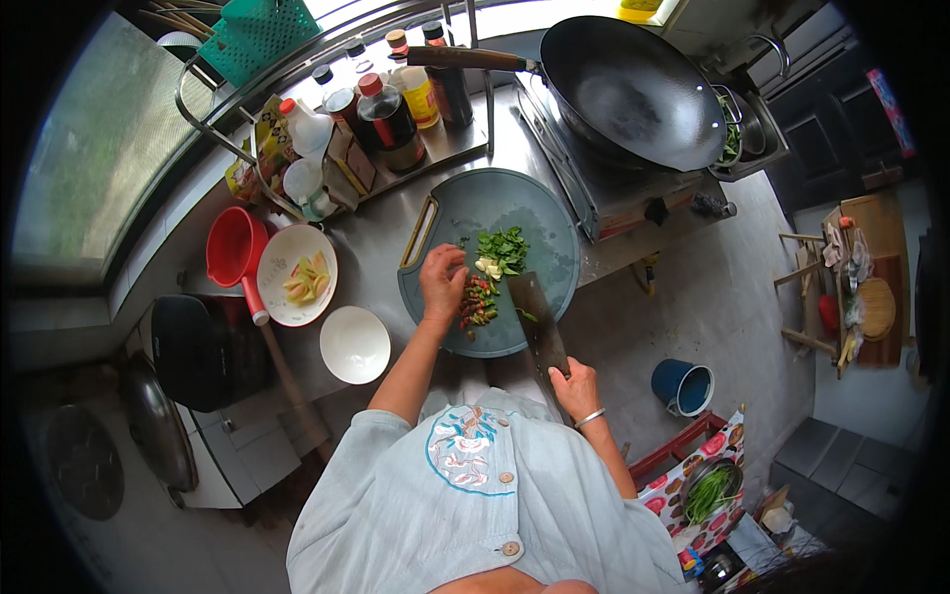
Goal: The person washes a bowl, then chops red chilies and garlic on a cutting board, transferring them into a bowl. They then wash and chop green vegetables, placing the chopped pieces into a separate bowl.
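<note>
My right hand [576, 388] grips a cleaver [539, 322] by its handle; the dark blade lies across the near right part of a round grey-green cutting board [549, 218]. Over the board's left side is my left hand [442, 284], its fingers curled in; whether they hold anything is hidden. Just right of it sit chopped red and green chillies [479, 302]. Beyond them are pale garlic pieces [489, 267] and a heap of chopped green leaves [505, 247]. A small green piece rests beside the blade.
Left of the board are a white bowl [354, 345], a plate [287, 247] of pale yellowish slices and a red ladle [236, 249]. Sauce bottles [388, 124] crowd a rack behind. A wok [633, 94] stands on the stove at right. A blue bucket [683, 386] is on the floor.
</note>
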A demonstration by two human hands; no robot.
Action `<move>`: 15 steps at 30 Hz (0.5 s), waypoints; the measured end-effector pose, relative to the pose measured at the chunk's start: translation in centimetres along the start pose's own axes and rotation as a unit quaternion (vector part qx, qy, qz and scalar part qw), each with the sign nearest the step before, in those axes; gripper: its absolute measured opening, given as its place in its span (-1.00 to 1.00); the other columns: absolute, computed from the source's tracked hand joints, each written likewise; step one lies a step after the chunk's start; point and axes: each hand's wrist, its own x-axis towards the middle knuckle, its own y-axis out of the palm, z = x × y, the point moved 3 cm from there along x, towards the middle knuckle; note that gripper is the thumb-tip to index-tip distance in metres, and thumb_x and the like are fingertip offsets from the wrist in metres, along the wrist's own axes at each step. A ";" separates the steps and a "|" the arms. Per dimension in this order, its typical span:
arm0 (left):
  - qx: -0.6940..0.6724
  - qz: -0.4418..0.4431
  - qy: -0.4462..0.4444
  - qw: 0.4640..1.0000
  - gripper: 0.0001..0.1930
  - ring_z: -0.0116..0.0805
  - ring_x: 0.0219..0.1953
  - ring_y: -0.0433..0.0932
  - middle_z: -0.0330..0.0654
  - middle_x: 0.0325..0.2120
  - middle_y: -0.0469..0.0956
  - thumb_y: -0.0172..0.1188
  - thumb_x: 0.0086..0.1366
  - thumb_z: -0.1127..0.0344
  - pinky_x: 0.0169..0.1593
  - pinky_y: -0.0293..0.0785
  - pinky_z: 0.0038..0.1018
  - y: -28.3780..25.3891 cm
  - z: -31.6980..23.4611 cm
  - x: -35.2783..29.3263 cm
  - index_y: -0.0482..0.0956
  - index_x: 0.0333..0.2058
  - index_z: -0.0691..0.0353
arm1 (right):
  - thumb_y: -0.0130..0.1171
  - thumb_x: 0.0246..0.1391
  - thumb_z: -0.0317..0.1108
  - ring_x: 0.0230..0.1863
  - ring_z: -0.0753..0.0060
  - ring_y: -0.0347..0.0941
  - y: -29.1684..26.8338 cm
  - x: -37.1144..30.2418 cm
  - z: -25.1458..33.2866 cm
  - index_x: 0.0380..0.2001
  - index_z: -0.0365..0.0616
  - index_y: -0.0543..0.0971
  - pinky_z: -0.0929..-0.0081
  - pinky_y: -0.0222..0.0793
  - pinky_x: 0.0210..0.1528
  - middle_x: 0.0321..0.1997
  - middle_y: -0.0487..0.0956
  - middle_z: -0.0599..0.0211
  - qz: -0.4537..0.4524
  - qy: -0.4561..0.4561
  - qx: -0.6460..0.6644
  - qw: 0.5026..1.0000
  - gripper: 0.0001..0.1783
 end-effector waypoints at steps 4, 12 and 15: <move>-0.003 0.000 0.015 1.000 -0.88 -0.41 -0.29 0.52 -0.14 -0.21 0.44 0.25 -0.05 0.62 -0.24 0.58 -0.57 0.4 -0.4 0.5 0.55 -0.48 0.32 | 0.20 -0.13 -0.29 -0.51 -0.17 0.42 -0.4 0.1 0.8 -0.59 -0.28 0.43 0.11 0.32 -0.48 -0.62 0.46 -0.09 0.016 0.015 -0.030 0.999 -0.75; 0.013 -0.002 0.029 0.999 -0.97 -0.38 -0.26 0.53 -0.14 -0.21 0.49 0.22 0.03 0.55 -0.19 0.50 -0.52 0.5 1.6 0.8 0.56 -0.50 0.33 | 0.22 -0.15 -0.26 -0.50 -0.18 0.42 -0.5 0.2 1.2 -0.61 -0.27 0.42 0.14 0.31 -0.51 -0.62 0.45 -0.10 0.043 -0.003 -0.097 0.994 -0.71; -0.035 -0.052 0.013 0.998 -0.96 -0.35 -0.24 0.54 -0.17 -0.29 0.52 0.21 0.04 0.51 -0.23 0.48 -0.45 0.2 1.7 -0.2 0.58 -0.46 0.29 | 0.21 -0.14 -0.26 -0.49 -0.20 0.41 -0.6 0.3 1.4 -0.61 -0.27 0.42 0.11 0.30 -0.50 -0.62 0.45 -0.11 0.049 -0.007 -0.113 0.992 -0.71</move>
